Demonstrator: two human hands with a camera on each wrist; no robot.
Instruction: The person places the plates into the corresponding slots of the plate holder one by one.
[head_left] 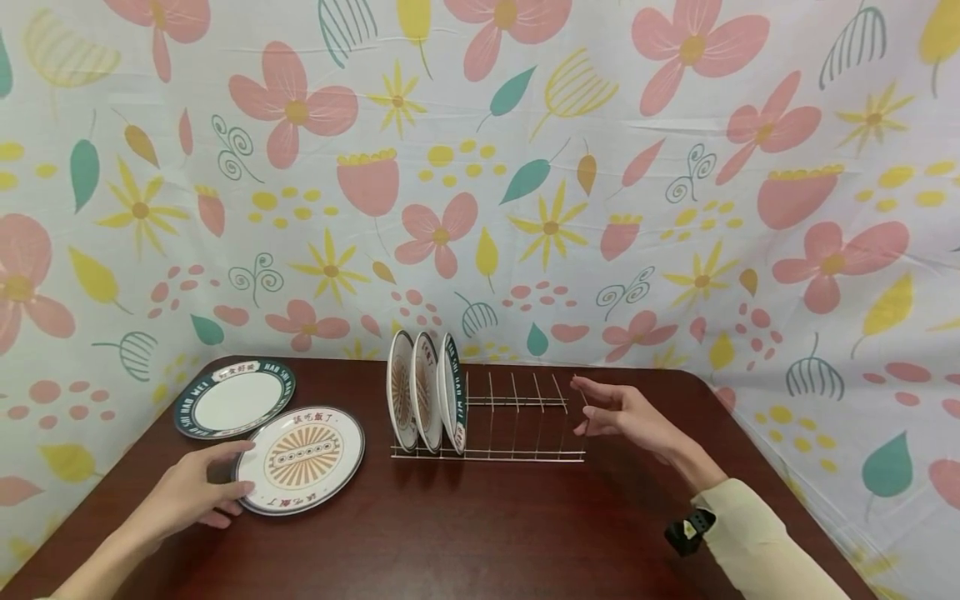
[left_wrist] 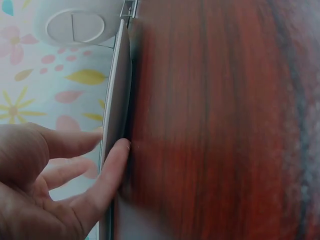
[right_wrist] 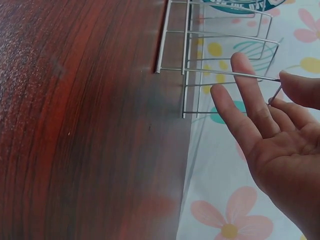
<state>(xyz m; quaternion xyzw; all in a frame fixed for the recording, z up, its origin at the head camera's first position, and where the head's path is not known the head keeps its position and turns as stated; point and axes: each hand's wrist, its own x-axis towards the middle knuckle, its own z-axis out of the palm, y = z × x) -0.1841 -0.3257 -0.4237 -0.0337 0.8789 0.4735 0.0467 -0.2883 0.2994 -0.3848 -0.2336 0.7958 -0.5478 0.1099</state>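
My left hand (head_left: 187, 492) grips the left rim of a white plate (head_left: 303, 458) with an orange sunburst print. In the left wrist view its fingers lie on both faces of that plate (left_wrist: 116, 95), which is low over the wood. A wire dish rack (head_left: 517, 456) stands at the table's middle, with three plates (head_left: 426, 392) upright in its left slots. At the rack's right end, my right hand (head_left: 630, 417) pinches the end wire between thumb and fingers. The right wrist view shows the thumb at the corner of the rack wire (right_wrist: 235, 75), other fingers spread beside it.
A green-rimmed plate (head_left: 236, 400) lies flat at the back left, partly overlapped by the sunburst plate. The dark wood table (head_left: 450, 533) ends at a flower-printed cloth (head_left: 480, 167) behind and at both sides. A black band (head_left: 690, 531) is on the right wrist.
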